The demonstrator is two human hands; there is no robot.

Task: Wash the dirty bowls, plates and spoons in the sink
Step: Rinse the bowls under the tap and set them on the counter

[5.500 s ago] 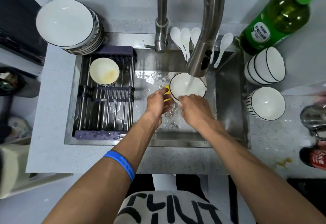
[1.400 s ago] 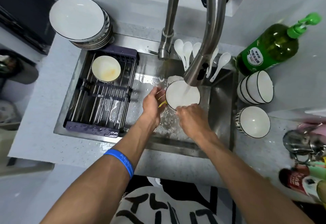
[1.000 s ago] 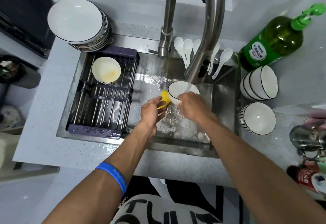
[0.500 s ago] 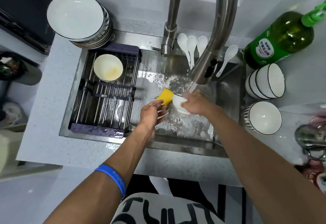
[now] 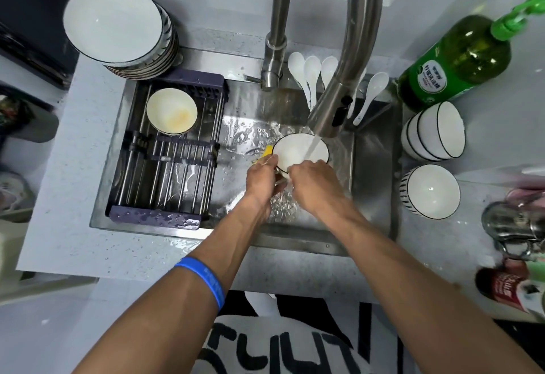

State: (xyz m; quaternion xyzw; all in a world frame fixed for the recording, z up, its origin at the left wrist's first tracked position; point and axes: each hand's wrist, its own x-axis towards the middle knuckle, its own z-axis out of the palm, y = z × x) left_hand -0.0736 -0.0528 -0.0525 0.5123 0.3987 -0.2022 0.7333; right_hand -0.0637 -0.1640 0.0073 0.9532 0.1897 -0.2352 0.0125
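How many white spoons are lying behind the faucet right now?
5 visible. Three lie side by side left of the faucet spout. One lies to its right, and one is mostly hidden behind it. More may be hidden.

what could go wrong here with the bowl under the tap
1. The bowl sits tilted under the running stream from the faucet, held only at its near rim by the left hand and right hand. Wet fingers could slip and drop it into the sink.
2. Water hitting the tilted bowl may splash out toward the clean bowls on the counter.
3. The sponge is squeezed between the left hand and the bowl and could fall.
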